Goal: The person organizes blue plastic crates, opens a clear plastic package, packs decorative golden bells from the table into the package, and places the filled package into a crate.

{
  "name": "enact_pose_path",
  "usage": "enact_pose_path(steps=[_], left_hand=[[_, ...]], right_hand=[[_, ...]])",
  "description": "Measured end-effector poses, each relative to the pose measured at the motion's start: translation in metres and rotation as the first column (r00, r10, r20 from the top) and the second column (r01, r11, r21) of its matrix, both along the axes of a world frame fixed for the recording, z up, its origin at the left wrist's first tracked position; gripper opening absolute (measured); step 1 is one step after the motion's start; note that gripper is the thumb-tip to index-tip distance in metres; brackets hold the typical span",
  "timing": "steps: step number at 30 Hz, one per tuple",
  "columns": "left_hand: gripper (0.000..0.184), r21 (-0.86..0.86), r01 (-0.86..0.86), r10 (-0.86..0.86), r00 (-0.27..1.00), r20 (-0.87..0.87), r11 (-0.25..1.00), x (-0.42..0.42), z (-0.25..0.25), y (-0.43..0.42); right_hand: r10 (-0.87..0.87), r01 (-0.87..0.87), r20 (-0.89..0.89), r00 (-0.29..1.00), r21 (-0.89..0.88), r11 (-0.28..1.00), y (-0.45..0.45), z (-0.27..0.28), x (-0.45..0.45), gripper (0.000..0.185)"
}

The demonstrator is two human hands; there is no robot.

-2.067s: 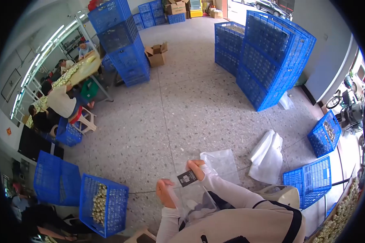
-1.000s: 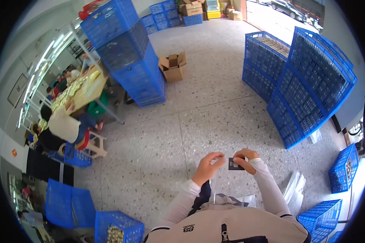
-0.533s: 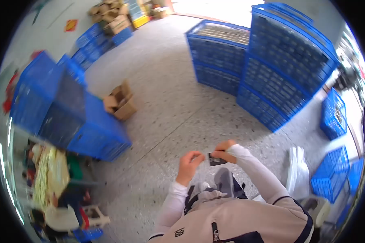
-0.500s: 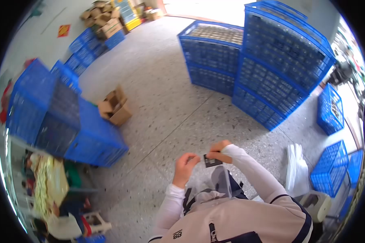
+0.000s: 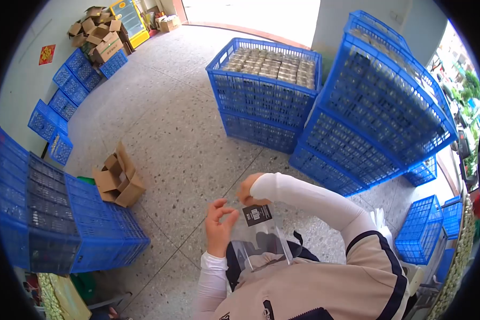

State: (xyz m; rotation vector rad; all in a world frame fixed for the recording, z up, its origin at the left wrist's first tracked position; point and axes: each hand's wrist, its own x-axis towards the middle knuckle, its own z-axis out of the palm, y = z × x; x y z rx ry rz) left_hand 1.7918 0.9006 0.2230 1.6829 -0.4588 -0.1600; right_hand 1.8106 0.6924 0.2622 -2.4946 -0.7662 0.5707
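A clear plastic bag [image 5: 265, 242] with a black card [image 5: 258, 215] at its top end hangs in front of the person's chest, its lower end close against the jacket [image 5: 325, 282]. The right hand [image 5: 252, 190] is just beyond the bag's top, fingers bent and closed on the edge by the card. The left hand [image 5: 218, 226] is just left of the bag, upright, its thumb and fingertips bent toward each other with a narrow gap near the card; the film is so clear that I cannot tell whether this hand grips any of it. So the bag's top lies between and slightly below the two hands.

Left of the bag and farther off, an open cardboard box [image 5: 132, 193] stands on the floor [image 5: 181, 138], beside a stack of blue crates [image 5: 104, 229]. Beyond the bag is a shorter stack [image 5: 264, 98], its top crate full of packed goods [image 5: 274, 65]. A taller stack [image 5: 376, 98] rises beyond the bag to the right.
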Motion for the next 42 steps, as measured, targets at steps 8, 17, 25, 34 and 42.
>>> enact_pose_path(steps=[8,17,25,34,42], left_hand=[[0.012,-0.304,0.375,-0.481,0.727,-0.489,0.876,0.109,0.006,-0.090],[0.013,-0.178,0.886,-0.836,0.314,-0.449,0.428,0.137,0.018,-0.162],[0.013,-0.200,0.978,-0.854,-0.147,-0.500,-0.051,0.059,0.012,-0.160],[0.012,-0.167,0.909,-0.814,-0.416,-0.406,-0.381,-0.053,0.019,-0.123],[0.012,-0.133,0.858,-0.781,-0.508,-0.364,-0.496,-0.175,0.024,-0.061]], right_hand=[[-0.501,0.489,-0.072,0.862,-0.138,0.861,-0.075,0.040,0.041,0.022],[-0.951,0.981,-0.296,0.088,-0.142,0.135,-0.083,0.007,-0.051,0.027],[-0.954,0.993,-0.291,-0.072,-0.108,-0.042,0.010,0.000,-0.167,0.025],[-0.846,0.893,-0.293,-0.446,-0.203,-0.401,0.113,-0.009,-0.283,0.021],[-0.533,0.602,-0.465,-0.707,-0.001,-0.798,0.212,-0.013,-0.395,0.023]])
